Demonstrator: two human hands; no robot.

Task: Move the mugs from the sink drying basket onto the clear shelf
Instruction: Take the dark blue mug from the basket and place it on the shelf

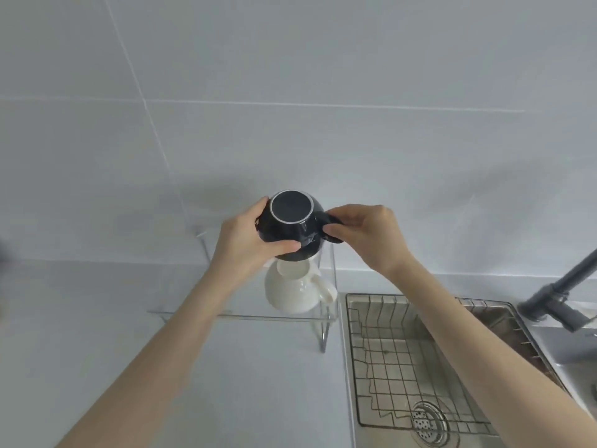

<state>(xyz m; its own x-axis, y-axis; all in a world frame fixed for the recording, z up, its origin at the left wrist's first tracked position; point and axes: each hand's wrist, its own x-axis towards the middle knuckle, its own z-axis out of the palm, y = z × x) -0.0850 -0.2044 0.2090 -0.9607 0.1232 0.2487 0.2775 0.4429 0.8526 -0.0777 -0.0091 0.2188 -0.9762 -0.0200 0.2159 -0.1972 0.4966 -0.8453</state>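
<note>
A black mug [295,227] is held upside down, its white-rimmed base facing up, above the clear shelf [245,315]. My left hand [245,236] grips the mug's body from the left. My right hand [365,234] pinches its handle on the right. Directly below it, a white mug [294,291] stands upside down on the shelf, handle pointing right. Whether the black mug touches the white one I cannot tell. The wire drying basket [403,367] in the sink at the lower right holds no mugs in the part I see; my right forearm covers some of it.
A steel sink [350,350] with a round drain [429,421] lies right of the shelf. A dark grey faucet [562,295] rises at the far right. A white counter [97,318] spreads to the left, and a tiled wall [290,92] stands behind.
</note>
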